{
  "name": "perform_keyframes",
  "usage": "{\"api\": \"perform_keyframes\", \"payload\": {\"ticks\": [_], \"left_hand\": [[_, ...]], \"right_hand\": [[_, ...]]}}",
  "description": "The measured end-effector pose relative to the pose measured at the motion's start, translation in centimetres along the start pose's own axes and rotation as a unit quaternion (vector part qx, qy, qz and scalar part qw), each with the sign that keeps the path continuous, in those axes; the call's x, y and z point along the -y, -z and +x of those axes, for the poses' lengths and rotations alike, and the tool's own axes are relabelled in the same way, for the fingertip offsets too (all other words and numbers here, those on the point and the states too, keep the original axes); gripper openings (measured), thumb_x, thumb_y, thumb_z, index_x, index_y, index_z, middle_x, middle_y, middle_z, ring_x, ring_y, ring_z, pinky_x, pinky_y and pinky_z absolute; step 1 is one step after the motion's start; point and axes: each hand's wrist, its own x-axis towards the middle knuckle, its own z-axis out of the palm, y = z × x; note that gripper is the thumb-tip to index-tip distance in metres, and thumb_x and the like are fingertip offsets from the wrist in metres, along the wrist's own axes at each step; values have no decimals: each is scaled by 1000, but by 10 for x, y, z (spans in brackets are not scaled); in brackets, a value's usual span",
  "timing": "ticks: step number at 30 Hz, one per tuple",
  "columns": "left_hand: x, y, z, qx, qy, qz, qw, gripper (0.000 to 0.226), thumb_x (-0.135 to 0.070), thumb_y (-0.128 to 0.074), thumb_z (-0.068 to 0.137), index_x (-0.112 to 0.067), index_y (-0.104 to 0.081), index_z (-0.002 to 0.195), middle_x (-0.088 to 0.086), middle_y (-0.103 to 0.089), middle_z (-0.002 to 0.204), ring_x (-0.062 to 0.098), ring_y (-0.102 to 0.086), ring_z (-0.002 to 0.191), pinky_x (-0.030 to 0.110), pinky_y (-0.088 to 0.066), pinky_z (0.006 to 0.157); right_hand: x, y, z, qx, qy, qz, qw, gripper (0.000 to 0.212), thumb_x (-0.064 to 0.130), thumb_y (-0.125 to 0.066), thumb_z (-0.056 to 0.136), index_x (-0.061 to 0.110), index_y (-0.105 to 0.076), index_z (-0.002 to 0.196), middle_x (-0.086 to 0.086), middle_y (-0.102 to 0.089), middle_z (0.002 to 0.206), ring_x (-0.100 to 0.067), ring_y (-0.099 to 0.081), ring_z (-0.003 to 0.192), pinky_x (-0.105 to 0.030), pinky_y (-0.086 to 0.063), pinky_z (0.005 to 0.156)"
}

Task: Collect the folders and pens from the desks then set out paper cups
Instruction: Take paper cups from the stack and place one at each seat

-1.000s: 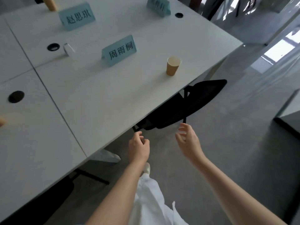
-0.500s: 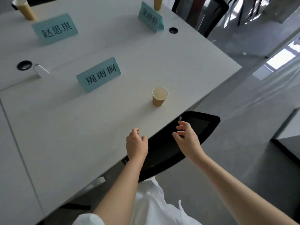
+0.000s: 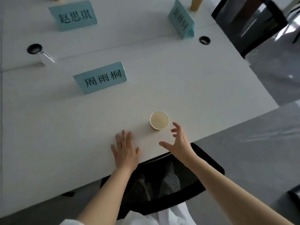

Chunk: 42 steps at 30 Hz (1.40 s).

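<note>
A tan paper cup (image 3: 159,120) stands upright and empty near the front edge of the white desk (image 3: 203,88). My right hand (image 3: 179,142) is spread open just to the right of and below the cup, fingers close to it but apart from it. My left hand (image 3: 125,151) lies flat, palm down, on the desk to the cup's left. Another tan cup (image 3: 196,3) stands at the far edge behind a name card. No folders or pens are in view.
Three teal name cards stand on the desk: one in the middle (image 3: 101,77), one far left (image 3: 73,15), one far right (image 3: 181,19). A black mesh chair (image 3: 162,179) is tucked under the front edge. Another chair (image 3: 248,21) stands at the far right. Cable holes (image 3: 204,40) dot the desk.
I have moved closer to the desk. Both hands went forward over its edge; the left one opened and flattened on the surface, the right one spread beside the cup.
</note>
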Motion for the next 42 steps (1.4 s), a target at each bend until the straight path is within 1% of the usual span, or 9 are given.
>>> {"api": "perform_keyframes", "payload": {"ticks": [3, 8, 12, 16, 23, 27, 33, 37, 42], "left_hand": [[-20, -4, -1, 9, 64, -22, 998, 73, -41, -41, 98, -18, -2, 156, 1, 13, 163, 27, 13, 150, 57, -5, 117], [-54, -10, 2, 4, 156, -67, 985, 77, -48, -36, 99, -15, 6, 155, 0, 20, 162, 28, 17, 149, 56, -3, 117], [-59, -15, 2, -9, 167, -73, 983, 77, -50, -34, 99, -18, 8, 155, -1, 21, 162, 27, 17, 149, 55, -2, 118], [-60, -25, -4, -33, 165, -71, 983, 74, -46, -36, 100, -24, 8, 155, -1, 19, 162, 27, 17, 149, 54, -3, 119], [-67, -43, -1, -80, 182, -61, 978, 70, -41, -34, 99, -22, 3, 156, 1, 14, 163, 28, 15, 149, 55, -2, 119], [-67, -47, 1, -107, 198, -64, 972, 70, -45, -24, 90, -21, -15, 155, 3, -6, 164, 30, -1, 150, 59, -12, 115], [-63, -39, 21, -147, 178, -58, 971, 66, -39, -31, 89, -17, -29, 151, 4, -22, 161, 34, -14, 149, 61, -20, 112], [-52, -12, 74, -168, 173, -60, 968, 66, -40, -30, 89, -18, -30, 151, 3, -23, 161, 33, -15, 149, 59, -16, 114], [-43, 9, 126, -191, 185, -47, 963, 63, -42, -29, 92, -24, -27, 153, 2, -21, 162, 33, -13, 149, 58, -11, 116]], "right_hand": [[-7, 14, 27, 38, 26, -4, 999, 97, 36, -81, 71, 20, -22, 146, -3, -42, 134, -17, -45, 122, -27, -36, 96], [-10, 32, 67, 93, 102, -17, 990, 94, 25, -85, 67, 20, -29, 142, -2, -43, 132, -17, -44, 121, -34, -39, 103], [-14, 35, 86, 125, 143, -14, 982, 88, 19, -86, 64, 28, -38, 136, 9, -44, 120, -16, -48, 115, -40, -42, 101], [-18, 31, 94, 145, 156, -1, 977, 84, 19, -87, 61, 29, -42, 132, 6, -49, 123, -14, -50, 114, -45, -45, 99], [-15, 28, 102, 158, 159, 18, 974, 82, 17, -85, 62, 29, -43, 132, 11, -52, 127, -12, -49, 118, -46, -46, 99], [-11, 24, 108, 155, 165, 23, 974, 70, 19, -84, 63, 28, -49, 123, 10, -57, 122, -12, -53, 114, -44, -48, 97], [9, 24, 126, 138, 165, 60, 975, 65, 16, -84, 67, 19, -47, 120, 13, -57, 114, -14, -59, 109, -37, -51, 96], [36, 27, 168, 88, 173, 66, 979, 66, 20, -86, 66, 16, -47, 120, 12, -58, 110, -15, -61, 106, -39, -53, 91], [83, 28, 224, 49, 167, 89, 981, 63, 27, -84, 69, 15, -48, 119, 12, -56, 108, -10, -60, 101, -31, -52, 88]]}}
